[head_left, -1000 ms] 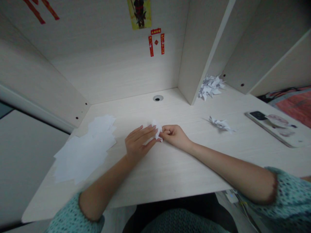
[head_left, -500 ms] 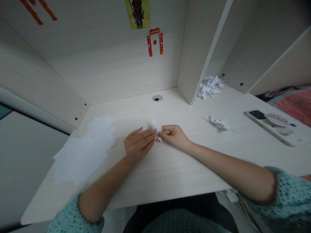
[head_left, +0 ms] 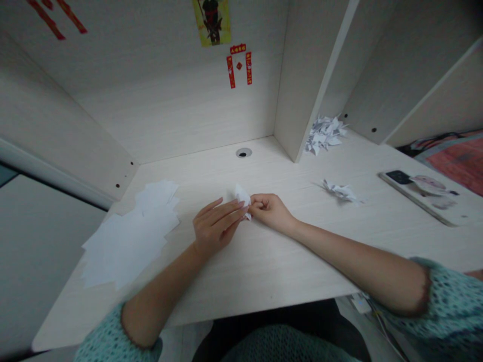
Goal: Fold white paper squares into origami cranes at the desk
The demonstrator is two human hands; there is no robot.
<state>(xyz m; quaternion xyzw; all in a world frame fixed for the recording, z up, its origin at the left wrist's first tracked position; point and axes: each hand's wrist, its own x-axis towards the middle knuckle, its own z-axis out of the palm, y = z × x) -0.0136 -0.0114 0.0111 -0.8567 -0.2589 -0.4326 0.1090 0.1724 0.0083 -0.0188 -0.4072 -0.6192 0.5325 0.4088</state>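
A small piece of folded white paper (head_left: 242, 193) is between my two hands, just above or on the desk; its lower part is mostly covered by fingers. My left hand (head_left: 219, 223) lays its long fingers across the paper's near side, with the thumb low beneath them. From the other side, my right hand (head_left: 269, 208) pinches the paper's edge between thumb and curled index finger. To the left lies a spread of flat white paper sheets (head_left: 132, 236). Right of my hands rests a little cluster of folded white paper pieces (head_left: 341, 191).
A heap of folded white paper pieces (head_left: 325, 133) sits behind the upright divider (head_left: 302, 90). A phone in a decorated case (head_left: 426, 197) lies at the right. At the desk's back is a round cable hole (head_left: 243, 153). Red fabric (head_left: 460, 161) shows at far right.
My left fingers have slid slightly right over the folded paper, and more of its upper point shows. My right hand stays almost still. The view has shifted very slightly.
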